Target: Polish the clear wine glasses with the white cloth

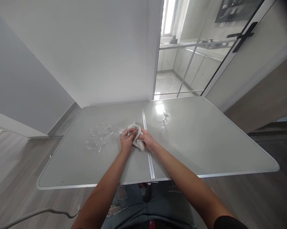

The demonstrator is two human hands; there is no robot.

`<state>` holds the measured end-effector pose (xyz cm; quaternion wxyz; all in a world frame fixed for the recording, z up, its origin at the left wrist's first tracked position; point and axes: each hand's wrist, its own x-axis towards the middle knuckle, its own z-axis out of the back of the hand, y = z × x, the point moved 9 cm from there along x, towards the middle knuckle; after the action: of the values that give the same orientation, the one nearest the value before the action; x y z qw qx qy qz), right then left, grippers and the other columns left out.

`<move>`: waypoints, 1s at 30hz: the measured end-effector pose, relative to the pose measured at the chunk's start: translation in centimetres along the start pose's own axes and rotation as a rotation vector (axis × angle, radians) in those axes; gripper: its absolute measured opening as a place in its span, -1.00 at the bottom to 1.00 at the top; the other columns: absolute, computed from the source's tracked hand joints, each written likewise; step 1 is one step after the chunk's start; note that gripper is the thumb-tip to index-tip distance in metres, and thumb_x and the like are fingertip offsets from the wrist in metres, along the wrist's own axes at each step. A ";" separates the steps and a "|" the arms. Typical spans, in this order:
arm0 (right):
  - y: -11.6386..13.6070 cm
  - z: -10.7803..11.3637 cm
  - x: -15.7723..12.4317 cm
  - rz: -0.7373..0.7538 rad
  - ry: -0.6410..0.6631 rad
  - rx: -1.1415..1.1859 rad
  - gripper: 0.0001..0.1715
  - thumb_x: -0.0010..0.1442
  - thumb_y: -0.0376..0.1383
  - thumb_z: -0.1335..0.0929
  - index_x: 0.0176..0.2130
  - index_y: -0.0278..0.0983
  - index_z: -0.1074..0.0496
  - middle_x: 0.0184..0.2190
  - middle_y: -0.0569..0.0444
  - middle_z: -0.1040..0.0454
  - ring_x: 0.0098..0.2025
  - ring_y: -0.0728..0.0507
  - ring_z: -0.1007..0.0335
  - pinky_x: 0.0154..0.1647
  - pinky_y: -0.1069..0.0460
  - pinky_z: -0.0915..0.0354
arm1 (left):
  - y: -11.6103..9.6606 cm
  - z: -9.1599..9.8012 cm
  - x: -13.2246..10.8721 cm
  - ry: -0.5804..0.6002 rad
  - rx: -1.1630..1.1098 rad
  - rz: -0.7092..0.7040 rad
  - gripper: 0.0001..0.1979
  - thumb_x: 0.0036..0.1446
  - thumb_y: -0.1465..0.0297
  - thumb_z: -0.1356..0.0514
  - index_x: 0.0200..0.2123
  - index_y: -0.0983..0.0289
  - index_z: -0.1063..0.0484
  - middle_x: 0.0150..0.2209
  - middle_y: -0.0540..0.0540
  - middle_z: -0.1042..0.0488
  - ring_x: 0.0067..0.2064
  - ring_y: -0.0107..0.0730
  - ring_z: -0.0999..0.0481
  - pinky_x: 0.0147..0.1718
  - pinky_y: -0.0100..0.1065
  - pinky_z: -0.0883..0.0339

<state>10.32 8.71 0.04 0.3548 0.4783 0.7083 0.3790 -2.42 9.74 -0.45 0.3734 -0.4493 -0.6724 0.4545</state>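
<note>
Near the middle of the table, my left hand [127, 137] is closed around a clear stemmed glass [120, 132], which lies tilted with its bowl toward the left. A white cloth [139, 144] is bunched over the glass's foot end. My right hand [147, 138] grips this cloth from the right, its fingers partly hidden by the folds. To the left, several clear stemmed glasses [100, 149] stand grouped on the table, their outlines faint. One more stemmed glass [165, 117] stands upright by itself on the right half.
The grey folding table [196, 140] has a metal rim and a centre seam [147, 133]. A white wall [114, 63] rises behind it. At the back right is a glass-paned door [188, 63] with a black handle [245, 37]. A grey hose [47, 210] lies at lower left.
</note>
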 end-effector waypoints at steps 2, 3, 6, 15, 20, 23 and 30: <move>-0.3 -0.5 -0.1 -0.019 0.045 -0.048 -0.34 -0.26 -0.43 -0.32 -0.09 -0.27 -0.56 -0.43 0.16 -0.52 -0.38 -0.07 -0.32 -0.38 0.09 -0.19 | -0.4 0.8 0.0 -0.082 0.001 -0.046 -0.70 -0.14 0.25 -0.50 -0.37 0.29 -0.59 -0.37 0.08 -0.60 -0.32 -0.38 -0.57 -0.25 -0.36 -0.44; -0.1 -0.5 -0.1 -0.006 0.052 -0.057 -0.33 -0.25 -0.43 -0.32 -0.08 -0.27 -0.56 -0.42 0.16 -0.53 -0.37 -0.07 -0.32 -0.37 0.09 -0.19 | -0.6 1.0 0.0 -0.104 -0.002 -0.056 -0.71 -0.13 0.25 -0.49 -0.36 0.28 -0.59 -0.37 0.07 -0.60 -0.31 -0.39 -0.57 -0.25 -0.36 -0.44; 0.8 -0.1 -0.1 0.067 -0.006 -0.001 -0.22 -0.25 -0.44 -0.33 0.03 -0.22 -0.51 -0.32 0.15 -0.55 -0.34 -0.07 -0.33 -0.37 0.10 -0.19 | -0.4 0.1 -0.1 -0.004 0.000 -0.035 -0.73 -0.13 0.26 -0.49 -0.37 0.27 -0.59 -0.34 0.08 -0.61 -0.27 -0.36 -0.58 -0.19 -0.34 -0.45; 0.8 0.3 0.0 0.035 -0.025 -0.006 -0.26 -0.24 -0.44 -0.34 0.01 -0.24 -0.55 -0.38 0.15 -0.55 -0.38 -0.07 -0.33 -0.39 0.09 -0.20 | -0.7 0.4 0.0 -0.050 0.020 -0.052 -0.69 -0.14 0.22 -0.50 -0.38 0.27 -0.58 -0.34 0.10 -0.61 -0.26 -0.32 -0.59 -0.17 -0.29 -0.47; 0.9 0.3 -0.1 0.027 -0.024 0.091 -0.18 -0.23 -0.45 -0.37 0.08 -0.19 -0.50 -0.33 0.14 -0.56 -0.33 -0.09 -0.38 -0.33 0.08 -0.26 | -0.2 -0.7 -0.2 0.086 0.012 -0.020 -0.70 -0.15 0.24 -0.50 -0.37 0.27 -0.59 -0.31 0.10 -0.62 -0.24 -0.31 -0.60 -0.15 -0.29 -0.48; 0.4 -0.6 -0.3 -0.002 0.047 0.047 -0.30 -0.13 -0.39 -0.41 0.06 -0.22 -0.51 -0.30 0.11 -0.57 -0.28 -0.11 -0.41 -0.27 0.05 -0.31 | -0.6 0.2 0.0 -0.017 -0.023 -0.058 -0.68 -0.15 0.23 -0.51 -0.37 0.27 -0.58 -0.33 0.08 -0.61 -0.25 -0.33 -0.60 -0.15 -0.30 -0.48; 3.7 -0.8 -0.8 0.424 0.066 -0.381 -0.38 0.22 -0.18 -0.37 0.25 -0.16 -0.34 0.18 -0.04 -0.40 0.25 -0.22 -0.25 0.33 -0.14 -0.11 | 0.1 0.2 0.3 0.007 -0.138 0.046 -0.62 -0.14 0.16 -0.51 -0.37 0.30 -0.55 -0.35 0.10 -0.62 -0.31 -0.33 -0.61 -0.19 -0.28 -0.48</move>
<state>11.32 8.76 3.78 0.3281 0.5278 0.5198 0.5862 -2.66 9.98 -0.58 0.3332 -0.4911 -0.6903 0.4138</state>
